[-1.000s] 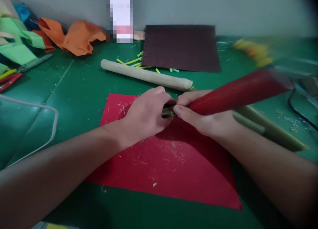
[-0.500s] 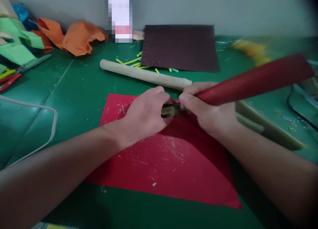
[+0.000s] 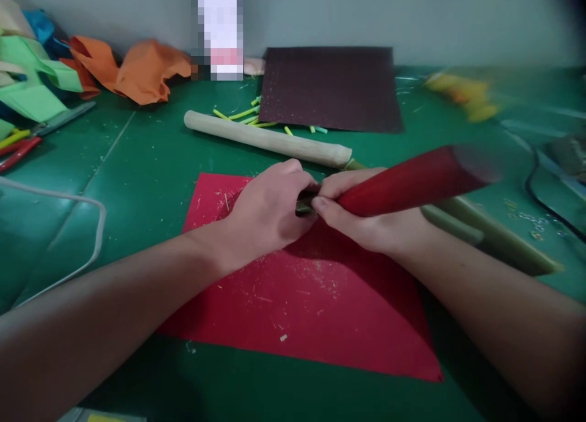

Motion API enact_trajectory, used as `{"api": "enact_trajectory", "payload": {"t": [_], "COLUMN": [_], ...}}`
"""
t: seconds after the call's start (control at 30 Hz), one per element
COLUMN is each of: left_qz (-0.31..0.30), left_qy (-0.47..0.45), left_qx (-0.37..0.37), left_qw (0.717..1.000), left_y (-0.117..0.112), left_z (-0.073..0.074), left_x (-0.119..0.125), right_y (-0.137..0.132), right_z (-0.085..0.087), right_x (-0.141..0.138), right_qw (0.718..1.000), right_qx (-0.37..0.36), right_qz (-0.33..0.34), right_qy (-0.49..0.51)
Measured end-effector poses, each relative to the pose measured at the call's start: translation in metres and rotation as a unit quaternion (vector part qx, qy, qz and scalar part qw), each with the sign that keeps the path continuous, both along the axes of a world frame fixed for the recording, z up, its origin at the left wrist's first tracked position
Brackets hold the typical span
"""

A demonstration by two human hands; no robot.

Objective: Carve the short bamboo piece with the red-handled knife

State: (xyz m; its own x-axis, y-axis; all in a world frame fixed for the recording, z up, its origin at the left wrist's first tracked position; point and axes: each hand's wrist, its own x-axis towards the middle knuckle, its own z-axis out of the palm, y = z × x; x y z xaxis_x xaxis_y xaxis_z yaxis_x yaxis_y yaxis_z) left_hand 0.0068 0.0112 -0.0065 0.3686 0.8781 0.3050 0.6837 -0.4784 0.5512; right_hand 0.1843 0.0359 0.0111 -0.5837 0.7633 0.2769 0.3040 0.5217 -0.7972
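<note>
My left hand presses down over the red sheet, its fingers closed round a short greenish piece of bamboo. Only a small end of that bamboo shows between my hands. My right hand grips a tool with a thick red handle, tilted up to the right, its rear end blurred. The tool's working end is hidden at the bamboo by my fingers. Beneath both hands lies the red sheet, strewn with pale shavings and dust.
Behind my hands lies a pale peeled stick, with a dark brown sheet farther back. Green bamboo lengths rest at right. Red-handled scissors, a white cable and orange crumpled material occupy the left.
My right hand has slid left, closer to my left hand, and the red handle has moved left with it, its rear end lower. My left hand stays put.
</note>
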Motion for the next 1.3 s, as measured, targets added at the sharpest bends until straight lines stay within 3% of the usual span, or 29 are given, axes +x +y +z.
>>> {"api": "enact_trajectory", "payload": {"t": [0.13,0.17,0.43,0.6,0.73,0.87,0.9,1.03,1.3], "left_qz": [0.017,0.02,0.006,-0.005,-0.003,0.018,0.022,0.02,0.004], "left_qy": [0.011,0.013,0.002,-0.004,-0.003,0.01,0.012,0.007,-0.003], "left_qx": [0.002,0.0,0.006,0.004,-0.004,-0.008,-0.011,0.006,0.014], "left_qw": [1.0,1.0,1.0,1.0,1.0,1.0,1.0,1.0,1.0], "left_y": [-0.001,-0.002,0.0,0.0,0.0,-0.001,-0.001,-0.002,-0.002], "left_z": [0.001,0.001,0.001,0.001,0.002,0.002,0.002,0.0,-0.001], "left_x": [0.001,0.001,0.001,0.0,0.0,0.002,0.002,0.002,0.001], "right_y": [0.0,0.0,0.0,0.001,-0.001,-0.001,0.0,0.004,0.0], "right_z": [-0.006,-0.006,0.003,0.004,-0.001,-0.007,-0.008,-0.004,0.0], "right_x": [-0.003,-0.003,0.0,0.0,-0.002,-0.004,-0.004,-0.001,0.001], "right_qw": [0.986,0.984,0.999,0.999,1.0,0.983,0.981,0.995,0.999], "right_qx": [0.012,0.012,-0.018,0.008,0.007,0.018,0.015,0.001,0.006], "right_qz": [-0.14,-0.148,-0.033,0.033,0.005,-0.133,-0.138,-0.055,-0.016], "right_qy": [0.09,0.098,0.024,-0.002,0.029,0.123,0.134,0.083,0.051]}}
